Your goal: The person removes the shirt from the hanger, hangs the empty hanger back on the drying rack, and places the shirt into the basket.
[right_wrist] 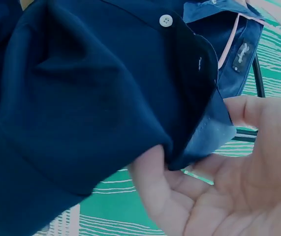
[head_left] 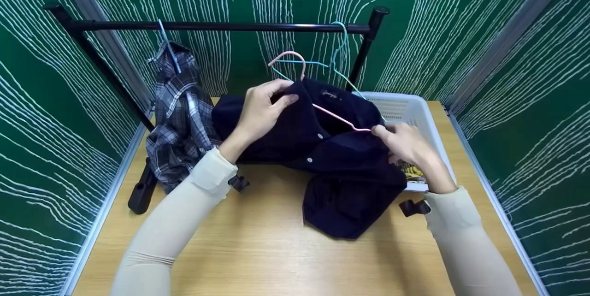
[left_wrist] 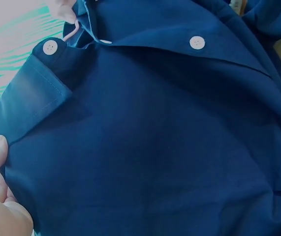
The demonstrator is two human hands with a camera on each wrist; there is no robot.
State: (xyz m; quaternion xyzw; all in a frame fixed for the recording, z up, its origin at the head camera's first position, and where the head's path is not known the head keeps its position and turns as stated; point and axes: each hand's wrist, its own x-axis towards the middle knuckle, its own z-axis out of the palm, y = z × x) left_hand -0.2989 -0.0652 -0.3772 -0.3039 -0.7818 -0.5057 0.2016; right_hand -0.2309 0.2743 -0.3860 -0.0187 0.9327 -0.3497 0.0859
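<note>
A navy shirt (head_left: 295, 125) with white buttons is held up over the table, its collar spread. Inside the neck lies a pink hanger (head_left: 334, 115), its hook rising above the collar. My left hand (head_left: 260, 109) pinches the left side of the collar between thumb and fingers; in the left wrist view the left hand (left_wrist: 2, 196) grips the fabric edge. On the other side, my right hand (head_left: 405, 143) pinches the shirt beside the pink hanger's arm. The right wrist view shows the right hand's (right_wrist: 224, 167) thumb and fingers around a fold of navy cloth (right_wrist: 81, 98).
A black rail (head_left: 276, 26) runs across the back. A plaid shirt (head_left: 177, 111) hangs at its left on a blue hanger (head_left: 168, 47); a turquoise hanger (head_left: 341, 47) hangs at its right. Behind the right hand stands a white basket (head_left: 431, 125) with something yellow inside.
</note>
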